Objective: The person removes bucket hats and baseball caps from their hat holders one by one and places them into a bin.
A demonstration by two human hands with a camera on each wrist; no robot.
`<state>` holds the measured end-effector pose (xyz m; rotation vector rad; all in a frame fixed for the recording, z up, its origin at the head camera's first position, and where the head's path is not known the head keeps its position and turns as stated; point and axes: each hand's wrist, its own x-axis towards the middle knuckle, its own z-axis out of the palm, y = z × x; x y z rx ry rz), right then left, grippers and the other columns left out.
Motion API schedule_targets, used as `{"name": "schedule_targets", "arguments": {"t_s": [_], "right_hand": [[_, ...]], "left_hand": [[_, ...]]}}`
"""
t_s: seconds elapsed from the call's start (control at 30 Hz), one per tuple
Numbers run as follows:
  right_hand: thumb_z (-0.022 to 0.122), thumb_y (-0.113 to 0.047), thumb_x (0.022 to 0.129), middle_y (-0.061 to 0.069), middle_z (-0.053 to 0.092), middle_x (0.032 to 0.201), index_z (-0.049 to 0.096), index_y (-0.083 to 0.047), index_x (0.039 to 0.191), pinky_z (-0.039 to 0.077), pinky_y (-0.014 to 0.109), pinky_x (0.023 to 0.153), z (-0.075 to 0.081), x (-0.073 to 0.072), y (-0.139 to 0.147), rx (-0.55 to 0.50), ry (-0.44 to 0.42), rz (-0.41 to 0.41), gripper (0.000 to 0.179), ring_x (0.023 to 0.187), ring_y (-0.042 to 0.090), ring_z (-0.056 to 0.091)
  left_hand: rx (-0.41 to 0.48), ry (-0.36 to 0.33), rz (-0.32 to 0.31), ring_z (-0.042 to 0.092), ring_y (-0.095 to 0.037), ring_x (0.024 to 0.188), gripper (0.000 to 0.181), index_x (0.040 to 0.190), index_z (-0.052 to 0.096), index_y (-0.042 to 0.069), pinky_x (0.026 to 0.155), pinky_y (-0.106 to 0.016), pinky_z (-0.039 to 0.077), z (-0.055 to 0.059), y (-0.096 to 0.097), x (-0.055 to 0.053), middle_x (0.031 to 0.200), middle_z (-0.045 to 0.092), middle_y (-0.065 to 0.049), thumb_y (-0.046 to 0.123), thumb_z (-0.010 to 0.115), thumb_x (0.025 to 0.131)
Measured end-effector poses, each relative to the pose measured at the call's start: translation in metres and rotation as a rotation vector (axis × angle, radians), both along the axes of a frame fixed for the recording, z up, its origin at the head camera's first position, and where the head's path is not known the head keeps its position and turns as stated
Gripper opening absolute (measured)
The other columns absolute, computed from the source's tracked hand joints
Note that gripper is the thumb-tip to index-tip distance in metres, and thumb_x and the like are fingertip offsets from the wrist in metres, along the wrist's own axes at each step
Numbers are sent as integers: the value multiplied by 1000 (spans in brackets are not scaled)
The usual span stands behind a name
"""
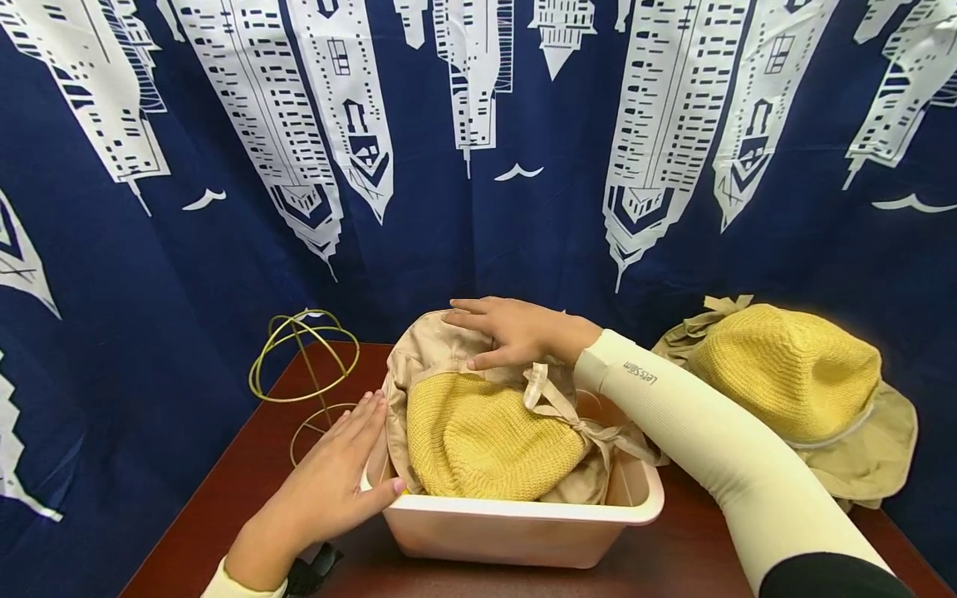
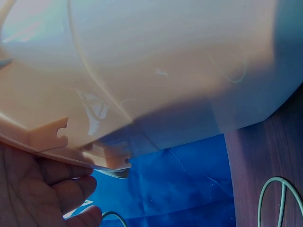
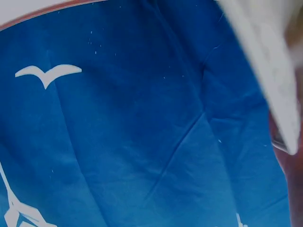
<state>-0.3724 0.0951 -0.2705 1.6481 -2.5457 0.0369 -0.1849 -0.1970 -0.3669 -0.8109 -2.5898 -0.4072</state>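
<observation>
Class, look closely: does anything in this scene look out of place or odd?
Yes: the blue curtain behind the bin hangs with its printed buildings pointing downward, so they look upside down. Nothing visible looks spilled.

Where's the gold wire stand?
In the head view, the gold wire stand is on the left part of the table, beyond the left hand and left of the bin.

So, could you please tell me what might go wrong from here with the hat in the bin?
The brim of the yellow hat rises above the bin's rim at the back, so pressing with the right hand might crease it. The tie trails toward the bin's right edge and could snag. The wire stand is close to the left hand and might get knocked.
</observation>
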Motion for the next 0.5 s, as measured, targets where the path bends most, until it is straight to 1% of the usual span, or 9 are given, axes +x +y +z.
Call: {"name": "schedule_targets", "arguments": {"t_s": [0.1,0.2,0.3,0.4,0.5], "right_hand": [[58,-56,92,12,30,160,36,-15,155,27,51,115,2,11,6,-21,61,70,79,145,30,29],[60,-55,90,13,33,158,40,-13,153,31,49,113,2,22,9,-42,105,172,78,144,28,31],[57,-61,90,13,32,159,42,-14,152,30,50,114,-4,32,8,-29,153,263,79,145,24,30],[51,-69,90,12,28,161,39,-16,154,25,54,115,-13,40,5,27,187,307,84,148,25,23],[48,-72,89,10,24,163,35,-19,156,20,58,116,-24,42,0,82,182,320,87,150,27,17]], "left_hand": [[3,2,-10,28,-33,146,88,147,39,-9,113,-54,29,0,2,-1,157,32,-19,50,66,87],[6,0,-12,27,-32,146,89,147,39,-10,113,-55,29,0,2,0,157,32,-20,50,67,87],[3,-3,-10,27,-32,146,89,146,40,-10,113,-55,30,0,1,1,157,32,-20,50,67,87],[-1,-5,-11,27,-33,146,88,146,40,-10,112,-56,30,1,0,1,157,32,-20,50,67,87],[0,-6,-8,27,-33,146,88,146,40,-10,113,-56,30,1,-1,1,157,32,-20,50,67,88]]}}
